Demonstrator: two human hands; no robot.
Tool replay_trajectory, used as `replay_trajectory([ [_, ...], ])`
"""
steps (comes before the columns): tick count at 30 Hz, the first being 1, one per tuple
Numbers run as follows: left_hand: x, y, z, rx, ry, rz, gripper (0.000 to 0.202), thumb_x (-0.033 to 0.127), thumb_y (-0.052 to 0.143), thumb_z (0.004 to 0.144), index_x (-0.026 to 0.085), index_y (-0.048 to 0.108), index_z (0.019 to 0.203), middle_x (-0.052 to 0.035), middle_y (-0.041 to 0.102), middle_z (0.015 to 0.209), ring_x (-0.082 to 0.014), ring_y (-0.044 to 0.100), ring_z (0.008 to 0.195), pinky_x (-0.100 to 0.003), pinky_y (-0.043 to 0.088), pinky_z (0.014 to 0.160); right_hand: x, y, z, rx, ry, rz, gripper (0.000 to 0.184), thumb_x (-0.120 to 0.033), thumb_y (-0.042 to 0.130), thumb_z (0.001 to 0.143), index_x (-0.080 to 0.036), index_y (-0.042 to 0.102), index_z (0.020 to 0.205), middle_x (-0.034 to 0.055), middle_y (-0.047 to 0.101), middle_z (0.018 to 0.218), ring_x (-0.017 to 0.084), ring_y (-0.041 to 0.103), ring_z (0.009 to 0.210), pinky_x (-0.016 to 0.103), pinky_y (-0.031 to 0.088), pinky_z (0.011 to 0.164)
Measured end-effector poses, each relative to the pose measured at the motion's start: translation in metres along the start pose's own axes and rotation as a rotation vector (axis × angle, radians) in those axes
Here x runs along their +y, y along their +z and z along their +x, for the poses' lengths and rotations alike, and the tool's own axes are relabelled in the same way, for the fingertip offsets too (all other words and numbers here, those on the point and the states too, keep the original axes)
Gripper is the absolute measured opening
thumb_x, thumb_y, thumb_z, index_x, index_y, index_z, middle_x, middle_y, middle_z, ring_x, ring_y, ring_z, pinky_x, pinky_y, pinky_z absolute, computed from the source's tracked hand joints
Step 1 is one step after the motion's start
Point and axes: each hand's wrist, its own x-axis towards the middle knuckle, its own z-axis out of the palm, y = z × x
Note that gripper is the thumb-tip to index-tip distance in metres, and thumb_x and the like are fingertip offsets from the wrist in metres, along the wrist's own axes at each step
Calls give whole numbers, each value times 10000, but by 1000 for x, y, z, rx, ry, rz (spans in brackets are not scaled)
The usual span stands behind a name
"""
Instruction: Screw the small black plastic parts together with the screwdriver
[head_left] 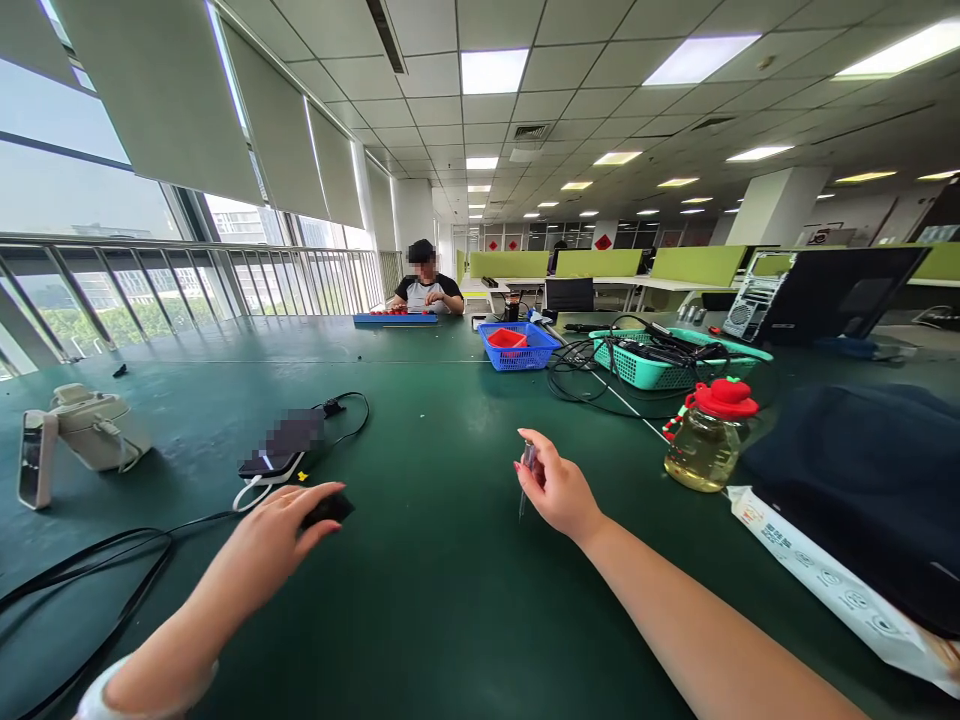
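– Hands first: what has each grip got?
– The right hand has a narrow grip, thumb and fingertips pinched on a thin tool with a clear handle, its tip pointing down at the tabletop. The left hand lies over a small black part on the tabletop, off to the left of the right grip. Its fingertips touch the part, but I cannot tell whether they clasp it or only press on it.
– How would you handle that well?
– My judgement: pin the black part flat so it cannot skid, and hold the tool upright with a light, steady pinch.
– Anything in the way?
– Just beyond the left grip a phone lies on a white cable, and a black cable trails off to its left; either could snag a wrist. Right of the right grip stands a bottle with a red lid, beside a dark bag. Well beyond both grips are a blue basket, a green basket and a seated person
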Motion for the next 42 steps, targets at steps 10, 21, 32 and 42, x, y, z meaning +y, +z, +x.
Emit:
replay_trajectory([
  [10,155,50,99,-139,473,-216,355,209,594,897,216,583,1253,-63,710,1096,-237,615,1011,-363,478,921,-18,0,-3,34,-243,18,449,-196,486,930,-203,371,1363,5,676,781,143,629,572,267,517,584],
  [21,157,111,109,-228,309,-520,543,212,643,858,228,490,1379,-88,648,1217,-237,599,1120,-381,460,1004,-16,4,-7,43,-108,136,221,-203,532,899,-233,458,1105,-17,633,735,119,588,547,242,499,558],
  [32,148,122,115,-155,183,-436,342,383,765,733,184,685,1000,-77,688,1078,-293,543,1137,-443,424,1026,-11,0,1,67,359,422,179,-377,520,909,-217,539,832,-6,550,663,130,533,538,251,467,521],
  [42,147,121,113,-157,170,-428,381,400,766,726,199,703,1043,-80,684,1123,-292,504,1199,-434,398,1058,-22,-6,1,-30,114,252,244,-301,494,917,-224,482,686,-8,513,663,122,483,569,243,429,551],
])
